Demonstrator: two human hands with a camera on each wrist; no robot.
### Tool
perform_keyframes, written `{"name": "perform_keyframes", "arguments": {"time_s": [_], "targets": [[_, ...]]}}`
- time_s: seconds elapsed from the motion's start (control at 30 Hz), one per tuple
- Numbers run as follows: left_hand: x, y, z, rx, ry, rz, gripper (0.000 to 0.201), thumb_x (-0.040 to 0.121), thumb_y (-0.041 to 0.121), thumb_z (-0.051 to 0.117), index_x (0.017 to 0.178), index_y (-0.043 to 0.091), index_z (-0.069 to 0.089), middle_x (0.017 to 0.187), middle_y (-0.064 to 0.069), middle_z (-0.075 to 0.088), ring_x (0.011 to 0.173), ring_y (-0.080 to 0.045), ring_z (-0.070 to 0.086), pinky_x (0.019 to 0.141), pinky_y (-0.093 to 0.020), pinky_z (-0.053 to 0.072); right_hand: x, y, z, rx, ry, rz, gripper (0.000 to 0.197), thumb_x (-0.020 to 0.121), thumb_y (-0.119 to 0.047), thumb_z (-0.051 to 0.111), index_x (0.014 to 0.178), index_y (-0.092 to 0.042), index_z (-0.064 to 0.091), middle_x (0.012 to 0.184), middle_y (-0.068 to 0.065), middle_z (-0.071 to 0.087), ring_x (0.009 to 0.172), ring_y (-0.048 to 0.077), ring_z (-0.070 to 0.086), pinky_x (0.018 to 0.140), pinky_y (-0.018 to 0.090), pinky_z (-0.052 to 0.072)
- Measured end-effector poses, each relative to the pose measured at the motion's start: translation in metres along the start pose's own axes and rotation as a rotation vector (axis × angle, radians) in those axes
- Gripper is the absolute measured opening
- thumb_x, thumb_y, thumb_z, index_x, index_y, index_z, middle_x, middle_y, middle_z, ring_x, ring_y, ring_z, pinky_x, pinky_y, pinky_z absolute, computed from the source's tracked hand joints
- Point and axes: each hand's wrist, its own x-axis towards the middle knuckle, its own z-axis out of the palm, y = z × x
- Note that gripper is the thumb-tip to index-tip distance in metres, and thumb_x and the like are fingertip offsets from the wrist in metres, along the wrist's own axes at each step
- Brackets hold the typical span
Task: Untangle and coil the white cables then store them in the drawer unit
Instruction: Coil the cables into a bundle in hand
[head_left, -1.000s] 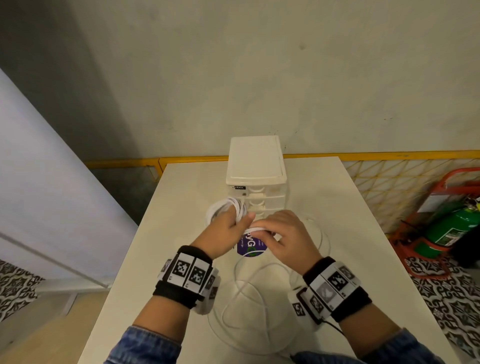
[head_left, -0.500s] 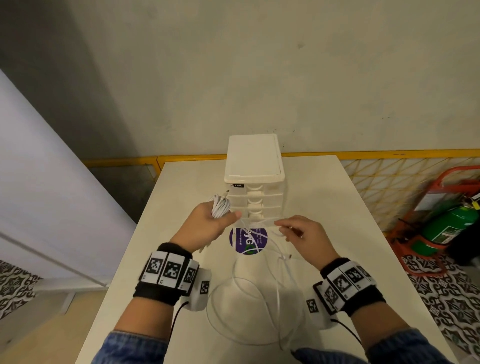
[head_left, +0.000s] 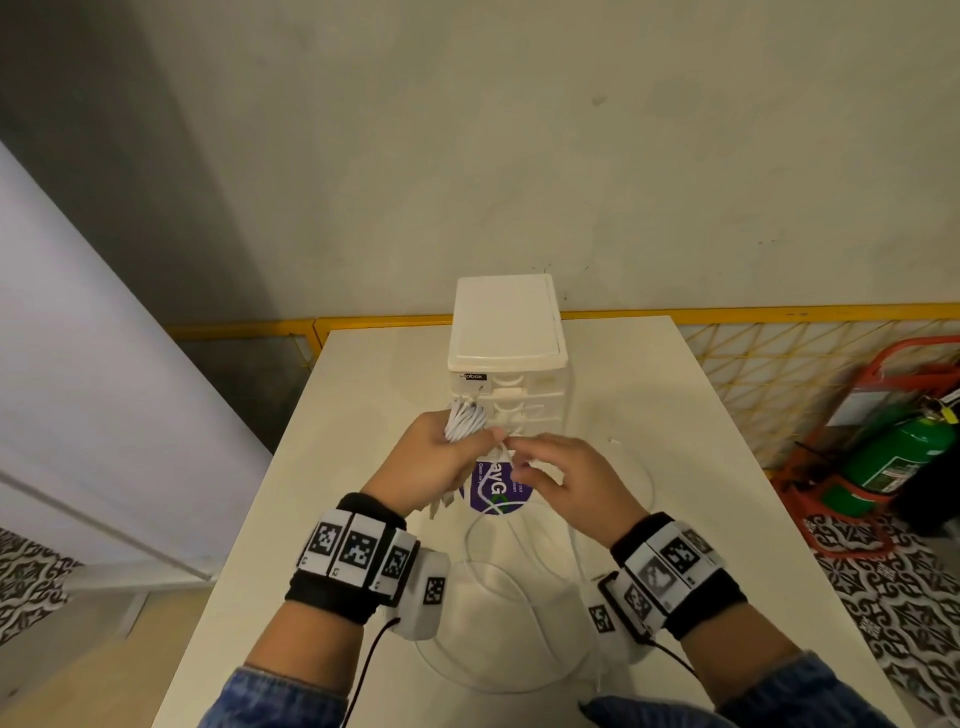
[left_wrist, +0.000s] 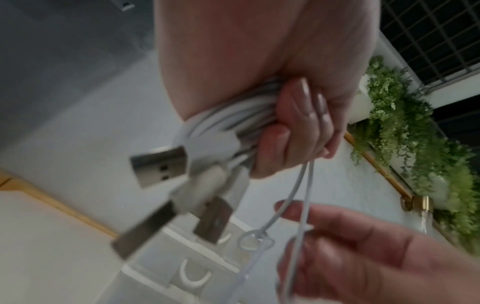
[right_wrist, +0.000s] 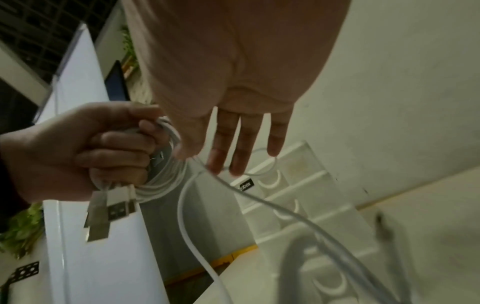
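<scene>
My left hand (head_left: 441, 460) grips a coiled bundle of white cable (head_left: 464, 423) upright in front of the white drawer unit (head_left: 506, 332). In the left wrist view its fingers (left_wrist: 298, 123) curl round the coil (left_wrist: 221, 123), and metal USB plugs (left_wrist: 158, 166) stick out below. My right hand (head_left: 535, 462) is close beside it and pinches the loose strand (right_wrist: 233, 185) near thumb and forefinger, with the other fingers (right_wrist: 244, 148) straight. The rest of the cable (head_left: 519, 597) lies in loose loops on the table. All drawers look closed.
The white table (head_left: 701, 467) carries a round purple sticker (head_left: 496, 491) under my hands. A yellow mesh railing (head_left: 779, 358) runs behind the table. A green fire extinguisher (head_left: 893, 452) in a red stand is on the floor at the right.
My right hand, pulled out to the right half a second ago, has come back to the left hand with the strand. The left hand keeps the bundle in place.
</scene>
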Motion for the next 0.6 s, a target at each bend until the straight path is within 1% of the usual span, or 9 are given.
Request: {"name": "perform_keyframes", "arguments": {"time_s": [0.07,0.17,0.2,0.27,0.33,0.4,0.47,0.53,0.6], "targets": [[-0.002,0.003,-0.005,-0.084,0.03,-0.017,0.034,0.087,0.017,0.063,0.059,0.012,0.044,0.041,0.002,0.035,0.036,-0.013,0.027,0.038,-0.02,0.024,-0.005,0.008,0.002,0.106,-0.01,0.123,0.025,0.086,-0.016,0.061,0.108,-0.027,0.068,0.09,-0.015,0.068,0.085,0.003,0.063,0.081,0.022,0.048],[-0.003,0.007,-0.016,-0.19,0.049,-0.019,0.036,0.089,0.015,0.059,0.055,0.016,0.047,0.043,0.001,0.034,0.038,-0.014,0.024,0.042,-0.025,0.019,-0.013,0.015,0.003,0.135,-0.007,0.14,0.02,0.086,-0.025,0.062,0.104,-0.025,0.069,0.097,-0.009,0.068,0.09,0.004,0.062,0.085,0.024,0.047],[-0.003,0.008,-0.018,-0.187,0.037,-0.018,0.036,0.089,0.015,0.059,0.055,0.016,0.046,0.043,0.001,0.033,0.038,-0.014,0.024,0.043,-0.025,0.018,-0.013,0.013,0.003,0.125,0.026,0.111,0.024,0.083,-0.033,0.063,0.106,-0.026,0.066,0.099,-0.008,0.065,0.093,0.005,0.06,0.087,0.021,0.045],[-0.004,0.009,-0.014,-0.136,-0.018,-0.017,0.034,0.088,0.015,0.06,0.058,0.011,0.044,0.042,0.0,0.033,0.037,-0.014,0.023,0.041,-0.022,0.019,-0.009,0.004,0.004,0.13,0.098,0.087,0.048,0.072,-0.046,0.07,0.115,-0.029,0.056,0.109,-0.011,0.058,0.105,0.001,0.054,0.091,0.013,0.039],[-0.006,0.011,-0.005,-0.112,-0.093,-0.008,0.03,0.089,0.015,0.06,0.062,0.008,0.047,0.042,0.0,0.032,0.036,-0.013,0.024,0.038,-0.019,0.021,-0.002,-0.006,0.003,0.173,0.078,0.086,0.061,0.072,-0.041,0.074,0.125,-0.031,0.047,0.121,-0.014,0.056,0.114,-0.004,0.05,0.096,0.01,0.036],[-0.007,0.014,0.002,-0.163,-0.127,0.003,0.025,0.089,0.013,0.058,0.068,0.005,0.05,0.041,0.002,0.031,0.036,-0.011,0.023,0.038,-0.018,0.02,0.003,-0.01,0.006,0.218,-0.007,0.064,0.04,0.083,-0.028,0.066,0.12,-0.036,0.051,0.116,-0.01,0.063,0.11,0.001,0.056,0.097,0.019,0.042],[-0.006,0.015,0.001,-0.207,-0.084,0.012,0.027,0.089,0.012,0.058,0.065,0.006,0.047,0.041,0.003,0.031,0.036,-0.011,0.022,0.039,-0.019,0.019,0.003,-0.01,0.006,0.24,-0.031,0.066,0.024,0.09,-0.019,0.055,0.106,-0.036,0.061,0.102,-0.004,0.068,0.097,0.008,0.062,0.089,0.029,0.05],[-0.004,0.013,-0.006,-0.227,-0.012,0.026,0.03,0.088,0.012,0.059,0.061,0.01,0.048,0.042,0.002,0.032,0.036,-0.011,0.023,0.039,-0.02,0.019,-0.001,-0.001,0.006,0.193,-0.014,0.071,0.023,0.091,-0.017,0.05,0.103,-0.029,0.065,0.101,-0.004,0.066,0.091,0.009,0.062,0.082,0.027,0.05],[-0.004,0.01,-0.015,-0.291,0.041,0.052,0.028,0.088,0.015,0.061,0.063,0.012,0.049,0.045,0.002,0.032,0.037,-0.011,0.024,0.04,-0.022,0.019,-0.006,0.009,0.005,0.178,0.004,0.084,0.024,0.089,-0.014,0.053,0.108,-0.021,0.066,0.102,-0.005,0.064,0.083,0.006,0.062,0.076,0.021,0.049]]}}
